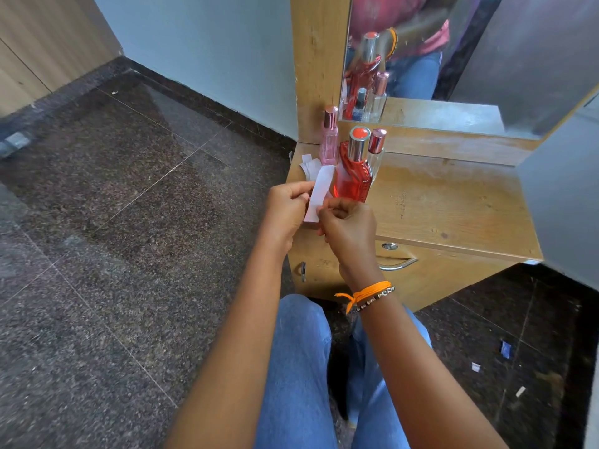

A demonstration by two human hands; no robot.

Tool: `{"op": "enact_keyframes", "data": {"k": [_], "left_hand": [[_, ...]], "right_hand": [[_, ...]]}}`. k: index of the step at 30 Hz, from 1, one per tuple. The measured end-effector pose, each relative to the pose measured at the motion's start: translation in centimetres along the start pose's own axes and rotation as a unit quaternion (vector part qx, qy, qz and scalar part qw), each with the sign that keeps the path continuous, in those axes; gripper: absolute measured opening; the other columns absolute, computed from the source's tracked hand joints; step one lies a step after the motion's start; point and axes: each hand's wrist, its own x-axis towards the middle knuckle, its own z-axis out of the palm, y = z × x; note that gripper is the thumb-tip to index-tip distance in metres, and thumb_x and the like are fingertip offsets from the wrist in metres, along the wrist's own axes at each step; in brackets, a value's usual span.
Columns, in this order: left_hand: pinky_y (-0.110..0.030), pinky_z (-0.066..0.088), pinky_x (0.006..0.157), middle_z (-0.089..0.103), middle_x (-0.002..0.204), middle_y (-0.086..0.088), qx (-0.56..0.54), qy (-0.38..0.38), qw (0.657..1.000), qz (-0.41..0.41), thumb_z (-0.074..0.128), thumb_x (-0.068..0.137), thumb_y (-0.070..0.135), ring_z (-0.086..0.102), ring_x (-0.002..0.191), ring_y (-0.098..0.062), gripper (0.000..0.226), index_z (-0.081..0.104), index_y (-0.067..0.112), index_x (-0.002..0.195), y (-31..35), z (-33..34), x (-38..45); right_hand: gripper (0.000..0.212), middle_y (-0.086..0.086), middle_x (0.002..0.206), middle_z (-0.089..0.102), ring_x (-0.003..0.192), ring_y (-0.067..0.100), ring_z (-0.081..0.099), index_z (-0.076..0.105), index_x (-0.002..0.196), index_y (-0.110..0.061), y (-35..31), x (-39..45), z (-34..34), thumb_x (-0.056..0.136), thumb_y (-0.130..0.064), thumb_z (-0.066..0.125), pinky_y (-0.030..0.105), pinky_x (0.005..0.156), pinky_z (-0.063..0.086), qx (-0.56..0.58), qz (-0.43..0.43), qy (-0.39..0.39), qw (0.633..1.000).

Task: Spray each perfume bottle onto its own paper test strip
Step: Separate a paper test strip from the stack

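A white paper strip (319, 192) is held up over the left front of the wooden dresser top (447, 202). My left hand (287, 205) pinches its left edge and my right hand (348, 228) pinches its lower right part. Just behind the strip stands a tall red perfume bottle (353, 176) with a silver cap. A pink bottle (330, 137) with a rose cap stands at the back left corner. A clear bottle (377, 147) with a rose cap is partly hidden behind the red one. More white strips (309, 166) lie on the top near the pink bottle.
A mirror (453, 59) backs the dresser and reflects the bottles. A drawer with a metal handle (397, 264) and lock sits below the top. Dark granite floor lies to the left, and small paper scraps (505, 350) lie on the floor at right.
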Motion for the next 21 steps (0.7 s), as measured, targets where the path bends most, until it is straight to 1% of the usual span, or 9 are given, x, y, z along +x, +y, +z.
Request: {"op": "enact_keyframes", "data": {"k": [2,4,6,7,10,13,17,19,21], "left_hand": [[-0.023,0.050,0.047,0.070,0.100,-0.012,0.046,0.001,0.999,0.030,0.036,0.090,-0.008,0.067,0.078,-0.020,0.041,0.069,0.009,0.106,-0.1,-0.1,0.0],[-0.028,0.055,0.053,0.071,0.099,-0.010,0.096,0.009,0.994,0.055,0.045,0.089,-0.005,0.069,0.080,-0.022,0.034,0.070,0.010,0.107,-0.2,-0.2,0.2],[-0.036,0.058,0.059,0.073,0.095,-0.010,0.141,0.026,0.986,0.083,0.059,0.085,0.003,0.070,0.080,-0.023,0.024,0.072,0.012,0.102,-0.2,-0.3,0.3],[-0.040,0.059,0.063,0.072,0.095,-0.010,0.152,0.035,0.983,0.094,0.064,0.082,0.005,0.070,0.081,-0.023,0.020,0.072,0.012,0.099,-0.3,-0.3,0.3],[-0.046,0.057,0.071,0.069,0.099,-0.013,0.157,0.071,0.980,0.103,0.068,0.077,0.003,0.068,0.086,-0.025,0.021,0.071,0.008,0.097,-0.6,-0.3,0.6],[-0.046,0.057,0.071,0.068,0.099,-0.015,0.141,0.109,0.979,0.096,0.059,0.080,-0.004,0.067,0.085,-0.026,0.019,0.067,0.004,0.095,-1.2,-0.2,0.8],[-0.019,0.046,0.065,0.066,0.094,-0.012,0.156,0.164,0.962,0.155,0.056,0.082,-0.003,0.059,0.079,-0.016,0.016,0.063,0.010,0.085,-1.4,-0.2,0.6],[-0.026,0.047,0.067,0.065,0.093,-0.013,0.164,0.159,0.958,0.173,0.054,0.080,-0.006,0.060,0.081,-0.021,0.018,0.066,0.008,0.084,-1.4,-0.2,0.7],[-0.036,0.050,0.071,0.063,0.093,-0.013,0.180,0.159,0.955,0.177,0.051,0.078,-0.009,0.060,0.085,-0.027,0.025,0.069,0.007,0.084,-1.5,-0.2,0.8]], "right_hand": [[0.030,-0.003,0.056,0.064,0.046,0.007,0.056,0.061,0.063,-0.028,-0.1,0.0,0.0,0.082,-0.005,0.060,0.029,0.053,0.044,0.015,0.005,-0.003,1.000],[0.027,0.000,0.065,0.067,0.052,0.011,0.059,0.065,0.071,-0.027,-0.3,0.0,0.0,0.083,-0.004,0.058,0.027,0.054,0.045,0.025,0.009,-0.003,1.000],[0.020,0.006,0.080,0.071,0.066,0.018,0.066,0.070,0.093,-0.018,-0.3,0.1,0.0,0.085,-0.005,0.056,0.029,0.059,0.050,0.040,0.019,-0.009,0.999],[0.023,0.009,0.089,0.072,0.073,0.021,0.068,0.069,0.103,-0.013,-0.3,0.1,0.1,0.086,-0.005,0.056,0.029,0.062,0.051,0.046,0.023,-0.012,0.999],[0.029,0.014,0.104,0.070,0.085,0.024,0.067,0.066,0.113,-0.011,-0.3,0.3,0.2,0.088,-0.004,0.052,0.031,0.069,0.053,0.055,0.027,-0.011,0.998],[0.029,0.010,0.096,0.071,0.069,0.010,0.067,0.066,0.112,-0.011,-0.5,0.7,0.6,0.089,-0.004,0.052,0.027,0.061,0.052,0.063,0.024,-0.005,0.998],[0.029,0.009,0.088,0.072,0.081,0.023,0.069,0.066,0.112,-0.011,-0.6,1.3,1.3,0.087,-0.006,0.054,0.043,0.076,0.057,0.051,0.022,0.007,0.998],[0.029,0.004,0.078,0.071,0.070,0.015,0.069,0.065,0.113,-0.010,-0.4,1.4,1.6,0.087,-0.006,0.054,0.038,0.071,0.057,0.053,0.021,0.005,0.998],[0.031,0.003,0.080,0.071,0.068,0.013,0.070,0.064,0.115,-0.010,-0.2,1.4,1.8,0.087,-0.006,0.053,0.037,0.071,0.058,0.060,0.029,-0.003,0.998]]}}
